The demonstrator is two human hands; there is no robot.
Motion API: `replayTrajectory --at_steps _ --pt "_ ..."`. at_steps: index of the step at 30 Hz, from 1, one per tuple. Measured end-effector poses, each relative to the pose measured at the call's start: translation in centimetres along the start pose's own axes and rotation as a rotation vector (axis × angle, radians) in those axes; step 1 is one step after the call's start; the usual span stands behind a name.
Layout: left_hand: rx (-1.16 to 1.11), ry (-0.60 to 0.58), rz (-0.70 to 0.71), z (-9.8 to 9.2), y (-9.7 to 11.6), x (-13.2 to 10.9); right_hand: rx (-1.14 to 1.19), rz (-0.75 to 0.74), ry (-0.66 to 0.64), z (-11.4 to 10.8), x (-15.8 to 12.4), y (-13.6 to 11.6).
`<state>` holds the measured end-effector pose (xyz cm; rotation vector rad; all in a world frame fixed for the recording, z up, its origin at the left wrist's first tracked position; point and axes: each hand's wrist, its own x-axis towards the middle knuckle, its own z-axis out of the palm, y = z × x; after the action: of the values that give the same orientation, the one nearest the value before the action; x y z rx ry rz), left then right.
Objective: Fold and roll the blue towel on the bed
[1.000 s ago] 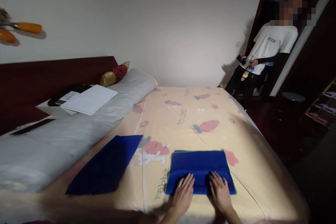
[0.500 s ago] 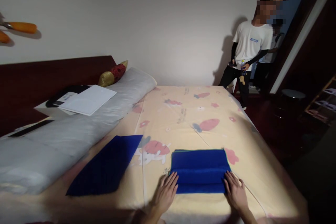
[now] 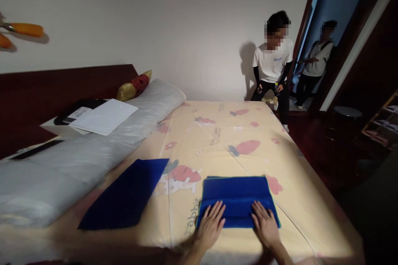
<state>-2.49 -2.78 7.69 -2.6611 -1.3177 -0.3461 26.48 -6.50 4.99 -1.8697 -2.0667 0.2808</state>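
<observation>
A blue cloth (image 3: 238, 190) with a green edge lies folded on the bed, close in front of me. On its left part rests my left hand (image 3: 210, 222), flat with the fingers stretched out. My right hand (image 3: 264, 220) lies flat on the right part, fingers also extended. Neither hand grasps anything. Farther left, a second blue cloth (image 3: 124, 194) is spread on the sheet, its left side in shadow.
The bed sheet (image 3: 199, 145) has carrot and rabbit prints. Along the left run a grey bolster (image 3: 130, 145), white boxes (image 3: 104, 116) and a dark headboard (image 3: 62, 87). One person (image 3: 273, 66) is at the bed's far right corner; another person (image 3: 315, 62) stands in the doorway.
Both my hands have moved inward from the cloth's side edges onto its surface. The person by the bed has shifted left and bent lower, uncovering the person in the doorway.
</observation>
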Motion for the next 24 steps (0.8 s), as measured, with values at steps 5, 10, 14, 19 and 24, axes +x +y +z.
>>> replayTrajectory --at_steps 5,10,14,19,24 --pt "0.109 0.057 -0.098 -0.4 -4.8 -2.8 -0.161 0.089 0.166 -0.6 -1.4 6.3" --pt "0.027 0.033 -0.053 0.5 0.4 0.2 -0.048 0.091 0.105 0.1 0.4 -0.3" --pt "-0.074 0.000 0.030 1.4 4.8 3.0 0.117 -0.130 -0.117 1.2 2.1 -5.5" --pt "0.031 -0.009 -0.055 1.0 0.4 1.0 0.004 0.027 0.011 0.3 1.5 -0.5" --pt "0.192 0.088 -0.107 -0.2 -5.2 -2.4 -0.154 0.130 0.125 -1.6 -0.4 6.6"
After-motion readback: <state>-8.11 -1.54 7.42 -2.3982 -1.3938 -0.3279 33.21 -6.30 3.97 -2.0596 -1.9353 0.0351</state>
